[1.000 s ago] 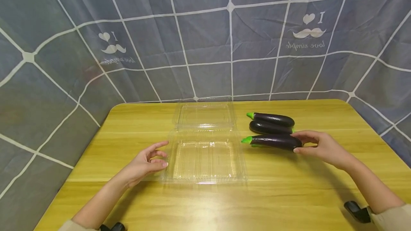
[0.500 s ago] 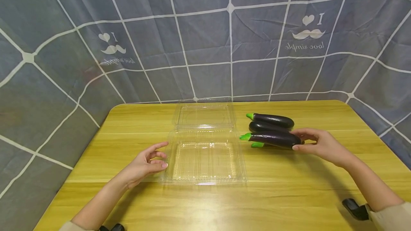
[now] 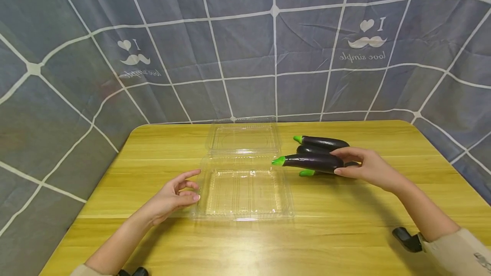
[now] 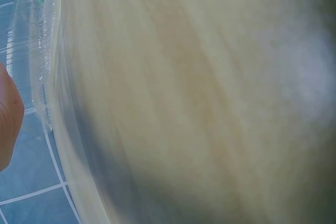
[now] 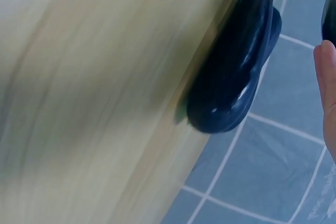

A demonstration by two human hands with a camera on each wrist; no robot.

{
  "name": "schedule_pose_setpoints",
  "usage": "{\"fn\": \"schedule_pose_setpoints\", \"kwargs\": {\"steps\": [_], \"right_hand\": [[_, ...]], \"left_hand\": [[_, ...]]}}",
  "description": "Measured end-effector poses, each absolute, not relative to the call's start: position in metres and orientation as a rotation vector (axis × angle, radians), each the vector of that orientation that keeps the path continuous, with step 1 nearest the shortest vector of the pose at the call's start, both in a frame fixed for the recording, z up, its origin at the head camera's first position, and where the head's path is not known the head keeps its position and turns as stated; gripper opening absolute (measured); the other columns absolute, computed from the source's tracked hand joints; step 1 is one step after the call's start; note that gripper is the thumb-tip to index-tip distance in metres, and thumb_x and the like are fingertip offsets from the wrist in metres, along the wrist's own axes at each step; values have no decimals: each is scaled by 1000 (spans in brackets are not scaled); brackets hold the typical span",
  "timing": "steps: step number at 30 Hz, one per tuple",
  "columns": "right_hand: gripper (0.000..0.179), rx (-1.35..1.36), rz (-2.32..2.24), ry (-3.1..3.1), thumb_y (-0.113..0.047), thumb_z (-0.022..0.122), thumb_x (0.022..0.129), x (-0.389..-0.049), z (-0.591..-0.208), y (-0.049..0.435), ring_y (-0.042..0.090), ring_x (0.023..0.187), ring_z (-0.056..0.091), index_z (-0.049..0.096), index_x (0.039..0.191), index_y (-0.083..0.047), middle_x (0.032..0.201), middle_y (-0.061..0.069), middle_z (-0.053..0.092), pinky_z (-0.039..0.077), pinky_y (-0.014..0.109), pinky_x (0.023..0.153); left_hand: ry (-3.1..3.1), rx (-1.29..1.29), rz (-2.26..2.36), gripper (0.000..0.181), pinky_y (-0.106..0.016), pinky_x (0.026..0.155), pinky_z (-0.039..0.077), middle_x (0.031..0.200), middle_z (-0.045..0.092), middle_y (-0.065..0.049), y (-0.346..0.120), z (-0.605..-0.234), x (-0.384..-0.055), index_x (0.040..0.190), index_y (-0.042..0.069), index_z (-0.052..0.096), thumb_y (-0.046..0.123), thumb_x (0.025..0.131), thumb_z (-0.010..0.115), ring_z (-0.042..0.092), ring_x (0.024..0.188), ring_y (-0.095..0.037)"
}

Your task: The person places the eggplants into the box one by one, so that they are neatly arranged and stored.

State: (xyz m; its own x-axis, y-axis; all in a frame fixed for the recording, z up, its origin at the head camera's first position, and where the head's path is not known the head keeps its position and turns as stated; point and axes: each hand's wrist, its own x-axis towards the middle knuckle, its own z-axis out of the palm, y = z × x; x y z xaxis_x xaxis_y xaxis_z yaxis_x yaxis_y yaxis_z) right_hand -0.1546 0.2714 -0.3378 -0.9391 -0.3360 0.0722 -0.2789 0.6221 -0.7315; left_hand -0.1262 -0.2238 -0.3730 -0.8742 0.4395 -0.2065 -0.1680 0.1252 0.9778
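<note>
In the head view my right hand (image 3: pixel 364 167) grips a dark purple eggplant (image 3: pixel 312 162) by its blunt end, thumb in front and fingers behind. Its green stem points left, near the clear plastic clamshell box (image 3: pixel 245 190). Beneath and behind the held one lie more eggplants: one with a green stem (image 3: pixel 307 173) mostly hidden, and a rear eggplant (image 3: pixel 326 142) partly covering another. My left hand (image 3: pixel 172 197) stays at the box's left edge with loosely curved fingers. In the right wrist view, eggplants (image 5: pixel 231 61) lie on the table, and my right hand (image 5: pixel 328 93) shows at the edge.
The box's lid (image 3: pixel 245 136) lies flipped back toward the rear of the wood-grain table (image 3: pixel 245 250). A grey curtain (image 3: pixel 245 54) with white lines hangs behind and at both sides. Black wrist mounts (image 3: pixel 406 239) sit at the sleeves.
My right hand has raised the eggplant and carried it left toward the box, uncovering the green stem of the one beneath. The left hand has stayed in place.
</note>
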Motion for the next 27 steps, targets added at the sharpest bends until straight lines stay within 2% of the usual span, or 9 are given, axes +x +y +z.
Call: {"fn": "schedule_pose_setpoints", "kwargs": {"steps": [6, 15, 21, 27], "right_hand": [[42, -575, -1305, 2713, -22, 74, 81, -161, -338, 256, 13, 90, 60, 61, 119, -9, 105, 10, 63, 50, 24, 69], [43, -631, -1389, 2611, -20, 75, 79, -173, -340, 234, 15, 88, 63, 61, 118, -9, 101, 9, 65, 50, 25, 71], [47, -652, -1330, 2639, -21, 76, 78, -180, -338, 216, 18, 91, 61, 61, 120, -6, 105, 9, 63, 50, 25, 74], [49, -682, -1312, 2623, -23, 77, 77, -184, -338, 198, 19, 95, 59, 61, 121, -9, 109, 5, 63, 50, 32, 78]], "left_hand": [[1966, 264, 1791, 78, -27, 82, 50, 113, 39, -14, -224, -373, -126, 147, 0, 17, 6, 86, 65, 53, 90, -14], [1974, 252, 1777, 78, -27, 82, 50, 113, 40, -13, -225, -372, -125, 147, 0, 17, 6, 86, 65, 52, 90, -16], [1974, 250, 1778, 79, -27, 81, 50, 114, 40, -13, -225, -372, -126, 147, 0, 17, 6, 86, 66, 53, 90, -15], [1985, 255, 1765, 78, -27, 82, 50, 114, 40, -14, -224, -372, -126, 147, 1, 17, 7, 86, 66, 52, 91, -16]]}}
